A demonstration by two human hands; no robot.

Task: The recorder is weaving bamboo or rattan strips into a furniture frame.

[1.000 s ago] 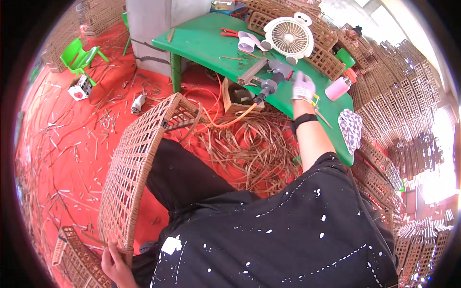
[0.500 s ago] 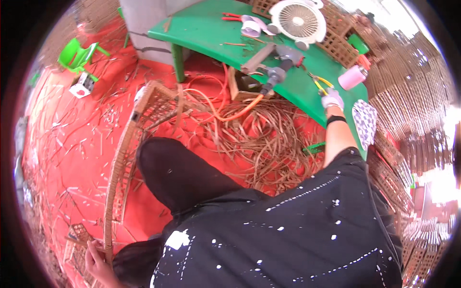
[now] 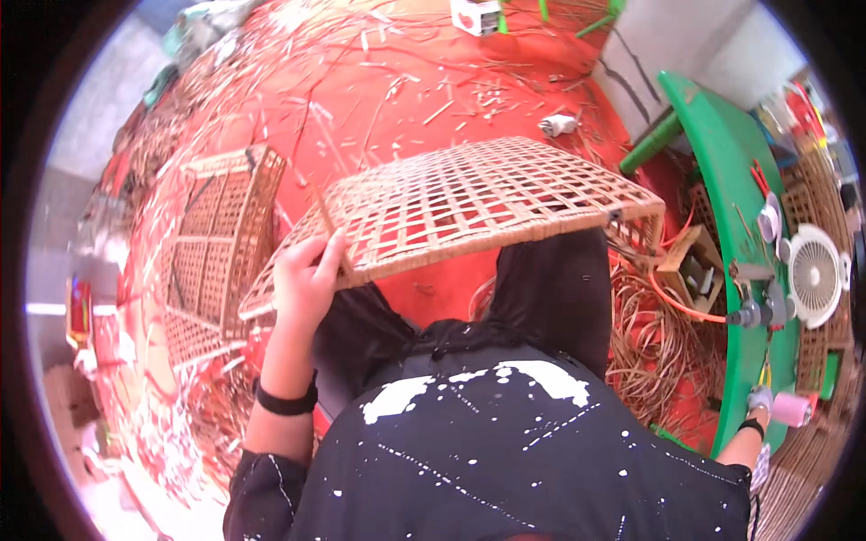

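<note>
A wide tan woven rattan basket (image 3: 469, 203) with an open lattice lies across my knees. My left hand (image 3: 305, 281) is closed at its near left edge, thumb and fingers pinching a thin rattan strip (image 3: 323, 216) that sticks up there. Far to the right, my gloved right hand (image 3: 760, 398) rests at the green table, closed around yellow-handled pliers (image 3: 768, 371). The pliers show only in part and look small. A pink bottle (image 3: 792, 410) stands beside that hand.
The green table (image 3: 722, 126) holds a white fan (image 3: 815, 275) and a grey power tool (image 3: 767, 311) with an orange hose. Beneath are a wooden box (image 3: 693, 270) and loose rattan strips (image 3: 658, 352). Another woven basket (image 3: 212, 243) lies left on the red floor.
My view has swung left, bringing the whole basket and my left hand into the middle. The green table now sits at the right rim. My right hand stays by the pliers.
</note>
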